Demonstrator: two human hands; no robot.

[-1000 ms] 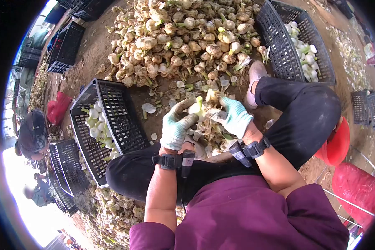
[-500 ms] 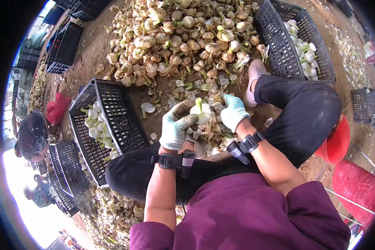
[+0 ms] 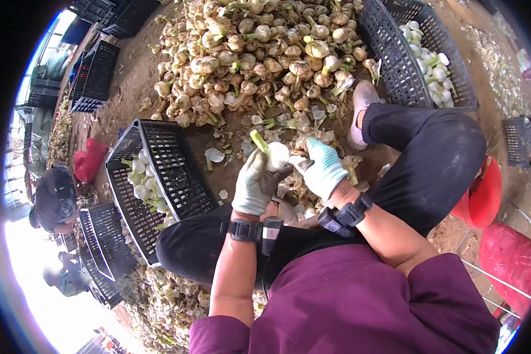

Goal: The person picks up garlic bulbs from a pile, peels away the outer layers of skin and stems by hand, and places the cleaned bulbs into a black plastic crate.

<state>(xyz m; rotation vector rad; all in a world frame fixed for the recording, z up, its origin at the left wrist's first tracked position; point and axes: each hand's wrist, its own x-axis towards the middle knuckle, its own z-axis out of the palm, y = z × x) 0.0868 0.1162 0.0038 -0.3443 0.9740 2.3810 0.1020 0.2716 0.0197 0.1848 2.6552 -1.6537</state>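
Observation:
My left hand point(image 3: 255, 183), in a pale, soiled glove, is closed around a white peeled garlic bulb point(image 3: 277, 156) whose short green stem points up and left. Close by on the right, my gloved right hand point(image 3: 323, 167) has its fingers pinched at the bulb's root side; what lies between them is too small to make out. Beneath both hands are loose papery skins point(image 3: 289, 187). A heap of unpeeled bulbs point(image 3: 248, 65) rises beyond them.
Black crates holding white bulbs stand at the left point(image 3: 159, 171) and upper right point(image 3: 395, 59). A red bucket point(image 3: 481, 197) and red sack point(image 3: 513, 259) are at the right. Two other people point(image 3: 54, 197) are at the far left, near more crates point(image 3: 106, 239).
The bulb has turned, its stem now leaning left. My right hand has moved left to the bulb, its fingers now pinched. The view has shifted slightly.

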